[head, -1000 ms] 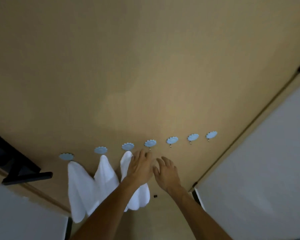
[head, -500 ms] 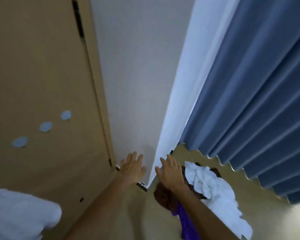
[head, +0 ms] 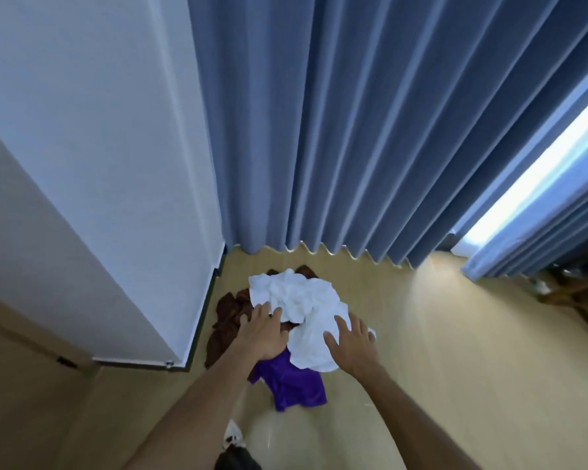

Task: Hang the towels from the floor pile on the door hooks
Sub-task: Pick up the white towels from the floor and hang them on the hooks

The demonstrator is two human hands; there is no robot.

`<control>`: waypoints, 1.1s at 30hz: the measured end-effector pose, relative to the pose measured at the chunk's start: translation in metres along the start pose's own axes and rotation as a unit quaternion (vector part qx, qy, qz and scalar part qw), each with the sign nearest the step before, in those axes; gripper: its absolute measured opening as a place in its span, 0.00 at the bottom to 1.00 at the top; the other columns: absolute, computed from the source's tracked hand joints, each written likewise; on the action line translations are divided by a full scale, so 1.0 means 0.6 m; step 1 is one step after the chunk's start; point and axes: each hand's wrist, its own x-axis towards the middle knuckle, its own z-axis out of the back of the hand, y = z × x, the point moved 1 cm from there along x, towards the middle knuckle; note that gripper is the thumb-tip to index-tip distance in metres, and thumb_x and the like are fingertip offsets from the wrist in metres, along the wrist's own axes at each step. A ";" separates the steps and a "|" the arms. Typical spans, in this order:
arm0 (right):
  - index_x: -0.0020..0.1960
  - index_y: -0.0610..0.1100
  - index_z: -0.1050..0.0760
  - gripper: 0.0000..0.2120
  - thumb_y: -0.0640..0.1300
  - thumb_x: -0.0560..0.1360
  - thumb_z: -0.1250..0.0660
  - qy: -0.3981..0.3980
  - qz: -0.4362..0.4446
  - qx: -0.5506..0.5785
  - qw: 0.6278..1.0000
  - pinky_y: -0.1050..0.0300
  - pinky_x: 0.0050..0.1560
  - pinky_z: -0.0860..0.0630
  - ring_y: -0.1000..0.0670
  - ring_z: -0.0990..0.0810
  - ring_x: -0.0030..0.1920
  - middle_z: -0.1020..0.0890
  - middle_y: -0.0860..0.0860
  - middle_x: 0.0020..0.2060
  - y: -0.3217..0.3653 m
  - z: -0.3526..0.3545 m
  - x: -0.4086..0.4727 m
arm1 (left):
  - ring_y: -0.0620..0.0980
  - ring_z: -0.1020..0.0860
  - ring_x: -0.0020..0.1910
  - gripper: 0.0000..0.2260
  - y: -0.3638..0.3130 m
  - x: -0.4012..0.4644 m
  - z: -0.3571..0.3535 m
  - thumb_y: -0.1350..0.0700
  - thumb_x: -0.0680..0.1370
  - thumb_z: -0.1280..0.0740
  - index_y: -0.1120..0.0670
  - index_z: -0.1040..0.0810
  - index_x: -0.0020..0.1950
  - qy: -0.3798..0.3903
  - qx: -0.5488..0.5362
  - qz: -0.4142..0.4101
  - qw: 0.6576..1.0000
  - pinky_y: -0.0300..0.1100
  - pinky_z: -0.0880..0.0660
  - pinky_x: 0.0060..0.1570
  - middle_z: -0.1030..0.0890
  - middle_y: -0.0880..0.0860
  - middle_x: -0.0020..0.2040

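in the head view both hands are reaching down over the pile (head: 286, 320) on the floor (head: 438, 334) by the wall (head: 92, 164) and curtain (head: 353, 130), the left hand (head: 263, 335) and right hand (head: 352, 347) spread flat with fingers loose and grasping nothing, which is looking like the fetch step for another towel. the next move is likely calling for pinching one white towel (head: 306, 300) free of the brown (head: 228, 317) and purple (head: 292, 381) cloths, then carrying it to the door hooks, which are lying out of view. the white towels are lying crumpled on top of the heap, one draped toward the right hand.
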 end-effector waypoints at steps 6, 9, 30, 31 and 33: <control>0.75 0.48 0.44 0.26 0.57 0.80 0.48 0.040 -0.030 0.043 0.998 0.47 0.72 0.42 0.44 0.45 0.75 0.46 0.46 0.76 -0.046 -0.002 0.085 | 0.56 0.52 0.77 0.28 -0.040 0.119 0.003 0.46 0.80 0.47 0.53 0.51 0.77 0.029 0.027 -0.015 0.999 0.57 0.49 0.72 0.53 0.56 0.78; 0.75 0.48 0.43 0.26 0.57 0.80 0.48 0.070 -0.033 0.039 0.996 0.47 0.72 0.42 0.44 0.45 0.75 0.45 0.46 0.76 -0.058 0.000 0.144 | 0.57 0.52 0.77 0.28 -0.037 0.181 0.009 0.46 0.80 0.47 0.53 0.51 0.77 0.045 0.012 -0.009 0.999 0.58 0.49 0.72 0.52 0.56 0.78; 0.75 0.47 0.43 0.25 0.52 0.80 0.46 0.273 0.049 -0.006 0.961 0.44 0.67 0.37 0.42 0.37 0.70 0.35 0.43 0.71 -0.117 -0.177 0.576 | 0.58 0.44 0.74 0.29 0.002 0.513 -0.111 0.50 0.77 0.41 0.53 0.47 0.75 0.074 -0.082 0.125 0.986 0.57 0.41 0.68 0.44 0.57 0.75; 0.75 0.47 0.43 0.25 0.52 0.80 0.46 0.287 0.059 -0.012 0.956 0.45 0.66 0.36 0.41 0.36 0.70 0.34 0.43 0.71 -0.122 -0.207 0.602 | 0.57 0.44 0.74 0.29 0.005 0.535 -0.140 0.50 0.78 0.41 0.54 0.48 0.75 0.081 -0.087 0.142 0.983 0.56 0.42 0.69 0.45 0.57 0.75; 0.74 0.46 0.43 0.25 0.51 0.80 0.46 0.310 0.072 -0.031 0.947 0.45 0.65 0.36 0.41 0.34 0.68 0.32 0.43 0.69 -0.138 -0.273 0.651 | 0.57 0.45 0.74 0.28 0.008 0.579 -0.199 0.50 0.78 0.41 0.54 0.48 0.75 0.095 -0.101 0.168 0.976 0.56 0.42 0.69 0.46 0.56 0.76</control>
